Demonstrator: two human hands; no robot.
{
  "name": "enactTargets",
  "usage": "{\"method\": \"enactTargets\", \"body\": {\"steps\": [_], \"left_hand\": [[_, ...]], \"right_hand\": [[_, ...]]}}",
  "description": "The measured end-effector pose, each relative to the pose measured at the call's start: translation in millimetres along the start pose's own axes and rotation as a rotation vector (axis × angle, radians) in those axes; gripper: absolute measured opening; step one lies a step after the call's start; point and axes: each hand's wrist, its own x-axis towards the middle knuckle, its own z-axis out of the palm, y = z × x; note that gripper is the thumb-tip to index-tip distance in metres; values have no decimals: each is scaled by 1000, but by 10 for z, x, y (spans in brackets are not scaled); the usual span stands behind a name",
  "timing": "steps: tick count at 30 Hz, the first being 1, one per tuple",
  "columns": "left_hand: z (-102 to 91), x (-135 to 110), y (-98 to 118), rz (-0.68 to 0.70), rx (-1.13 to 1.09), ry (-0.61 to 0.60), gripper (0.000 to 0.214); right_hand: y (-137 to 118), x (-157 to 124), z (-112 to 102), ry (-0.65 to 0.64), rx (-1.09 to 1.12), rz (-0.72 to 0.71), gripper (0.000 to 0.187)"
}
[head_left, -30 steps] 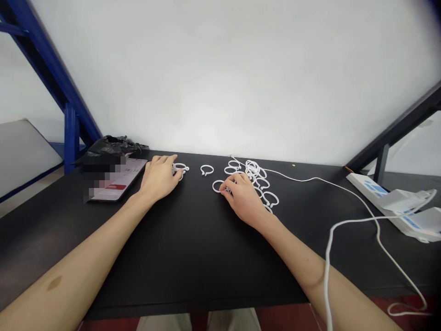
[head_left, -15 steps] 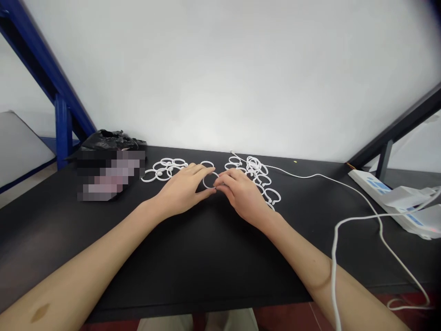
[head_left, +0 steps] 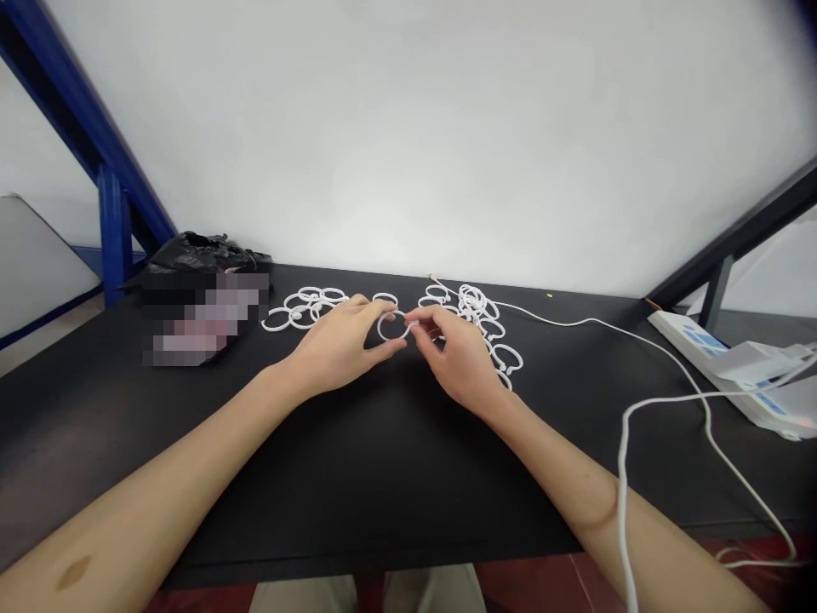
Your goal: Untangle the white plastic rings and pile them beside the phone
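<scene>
A thin white plastic curtain ring (head_left: 379, 327) is held just above the black table between my two hands. My left hand (head_left: 338, 345) grips it from the left, with the thumb below and the fingers along its upper edge. The right edge of the ring, where its clasp end seems to be, is pinched by the thumb and fingertips of my right hand (head_left: 463, 353). Several similar rings (head_left: 277, 320) lie beyond my left hand. More rings (head_left: 509, 358) lie beside and behind my right hand, and a single ring (head_left: 385, 298) rests behind the held one.
A coiled white cable (head_left: 472, 300) lies among the right-hand rings and runs across the black table (head_left: 383, 477) to the right. A white power strip (head_left: 695, 340) sits at the right. At the left is a black plastic bag (head_left: 197, 254). A white wall (head_left: 408, 145) stands behind.
The held ring has tilted a little, and my right fingertips have moved slightly right and up along its edge. The left hand stays nearly in place, with its thumb shifted slightly right.
</scene>
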Motion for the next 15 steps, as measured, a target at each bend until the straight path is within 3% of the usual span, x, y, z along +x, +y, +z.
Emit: {"method": "enactTargets", "body": {"steps": [15], "left_hand": [[59,-6,-71,88,-53,-52,38]], "right_hand": [[-16,31,-91,-73,28,50,16]]}}
